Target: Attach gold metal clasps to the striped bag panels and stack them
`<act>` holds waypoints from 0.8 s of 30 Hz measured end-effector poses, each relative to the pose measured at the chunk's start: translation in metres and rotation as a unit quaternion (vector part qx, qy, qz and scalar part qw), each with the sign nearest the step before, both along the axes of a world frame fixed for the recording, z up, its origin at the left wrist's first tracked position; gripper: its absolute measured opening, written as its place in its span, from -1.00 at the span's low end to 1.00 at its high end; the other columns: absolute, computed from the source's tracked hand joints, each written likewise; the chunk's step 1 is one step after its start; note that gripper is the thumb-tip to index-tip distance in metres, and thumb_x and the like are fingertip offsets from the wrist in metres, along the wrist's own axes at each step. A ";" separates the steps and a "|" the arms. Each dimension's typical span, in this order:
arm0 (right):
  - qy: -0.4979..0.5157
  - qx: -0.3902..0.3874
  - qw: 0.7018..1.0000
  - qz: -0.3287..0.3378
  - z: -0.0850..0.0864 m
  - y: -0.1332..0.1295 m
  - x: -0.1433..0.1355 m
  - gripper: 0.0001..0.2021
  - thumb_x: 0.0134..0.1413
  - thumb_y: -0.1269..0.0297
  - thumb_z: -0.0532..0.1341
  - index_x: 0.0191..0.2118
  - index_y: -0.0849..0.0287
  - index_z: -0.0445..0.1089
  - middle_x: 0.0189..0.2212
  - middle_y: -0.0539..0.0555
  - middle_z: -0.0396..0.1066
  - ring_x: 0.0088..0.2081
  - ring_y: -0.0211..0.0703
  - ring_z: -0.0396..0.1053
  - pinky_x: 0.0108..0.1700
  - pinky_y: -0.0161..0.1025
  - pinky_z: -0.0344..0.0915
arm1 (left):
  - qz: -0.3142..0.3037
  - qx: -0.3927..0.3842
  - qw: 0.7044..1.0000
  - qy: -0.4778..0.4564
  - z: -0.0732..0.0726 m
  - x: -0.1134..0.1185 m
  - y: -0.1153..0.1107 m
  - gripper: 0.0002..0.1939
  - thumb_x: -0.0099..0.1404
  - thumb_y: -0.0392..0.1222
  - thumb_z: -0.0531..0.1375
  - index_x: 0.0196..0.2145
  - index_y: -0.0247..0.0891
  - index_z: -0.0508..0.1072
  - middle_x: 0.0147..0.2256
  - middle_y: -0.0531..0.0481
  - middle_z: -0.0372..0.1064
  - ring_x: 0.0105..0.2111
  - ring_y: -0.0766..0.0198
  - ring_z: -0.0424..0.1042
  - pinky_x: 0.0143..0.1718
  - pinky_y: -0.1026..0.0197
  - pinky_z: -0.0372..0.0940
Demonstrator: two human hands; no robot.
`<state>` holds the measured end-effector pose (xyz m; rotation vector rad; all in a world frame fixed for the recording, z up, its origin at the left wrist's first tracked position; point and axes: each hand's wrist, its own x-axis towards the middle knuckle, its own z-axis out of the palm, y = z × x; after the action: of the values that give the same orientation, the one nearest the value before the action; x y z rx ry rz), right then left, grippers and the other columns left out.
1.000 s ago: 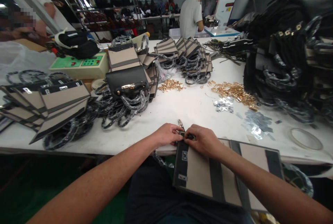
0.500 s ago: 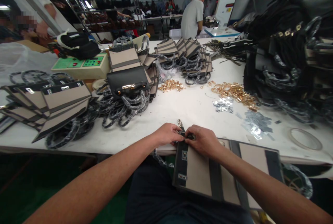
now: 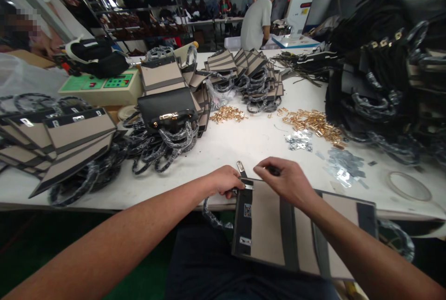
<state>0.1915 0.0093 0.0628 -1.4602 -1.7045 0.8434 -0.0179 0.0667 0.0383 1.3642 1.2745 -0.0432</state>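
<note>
A handbag panel [image 3: 266, 225], beige with black bands, lies partly on the table's front edge and over my lap. Along its black left strip sit silver metal plates [image 3: 245, 241]. My left hand [image 3: 228, 181] grips the upper left corner of the panel, fingertips by the top plate. Just above that corner, a black strap with a gold metal fitting [image 3: 240, 166] rests on the table. My right hand [image 3: 287, 179] hovers above the panel, apart from the plates, with its fingers curled round a small dark object [image 3: 273, 170] mostly hidden in the palm.
Gold fittings [image 3: 313, 123], silver plates [image 3: 298, 140] and grey plates [image 3: 344, 165] lie in piles on the white table [image 3: 216, 151]. Stacked handbag pieces [image 3: 80, 133] with plastic-wrapped handles stand left; black bags [image 3: 376, 81] crowd the right. A person [image 3: 257, 19] works at the back.
My right hand has lifted off the panel's corner and moved right, uncovering the top silver plate. My left hand stays at the corner. The view has shifted slightly.
</note>
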 end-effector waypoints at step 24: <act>0.208 0.055 0.976 0.025 -0.018 0.015 -0.068 -0.52 0.34 0.10 0.29 -0.60 0.12 0.28 -0.63 -0.05 0.28 -0.55 -0.26 0.22 -0.45 -0.23 0.16 | 0.003 0.001 0.999 -0.046 -0.024 -0.005 0.017 -0.84 0.12 -0.24 0.33 -0.57 -0.24 0.46 -0.72 0.13 0.20 -0.74 0.33 0.20 -0.69 0.26 0.02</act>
<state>0.1237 0.0245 0.0447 -1.0792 -1.4496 0.9869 -0.0230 0.0836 0.0147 1.3478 1.2019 0.0248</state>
